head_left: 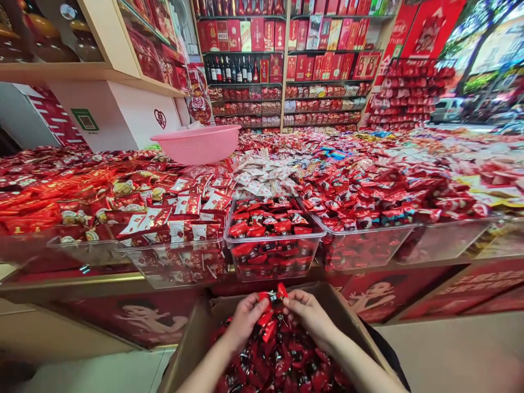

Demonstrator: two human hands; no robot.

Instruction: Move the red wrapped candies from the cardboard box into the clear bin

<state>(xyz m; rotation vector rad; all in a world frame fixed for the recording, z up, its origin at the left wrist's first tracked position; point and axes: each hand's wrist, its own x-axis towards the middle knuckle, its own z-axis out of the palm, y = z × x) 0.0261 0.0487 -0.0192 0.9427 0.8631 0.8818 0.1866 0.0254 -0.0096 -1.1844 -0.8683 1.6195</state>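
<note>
Both my hands are over an open cardboard box [191, 343] heaped with red and black wrapped candies [282, 357]. A single wrapped candy [273, 296] is stretched between my fingertips. My left hand [245, 317] pinches its left end, and another red wrapper hangs just below those fingers. My right hand [307, 311] pinches the red twisted end on the other side. Just beyond my hands, a clear plastic bin [275, 240] holds candies with similar red and black wrappers, stacked in rows at its front.
More clear bins stand along the counter, with red and white packets [190, 204] to the left and red packets [364, 202] to the right. A pink plastic basket [196, 146] rests on the candy farther back. Shelves [245, 52] of bottles and gift boxes line the far wall.
</note>
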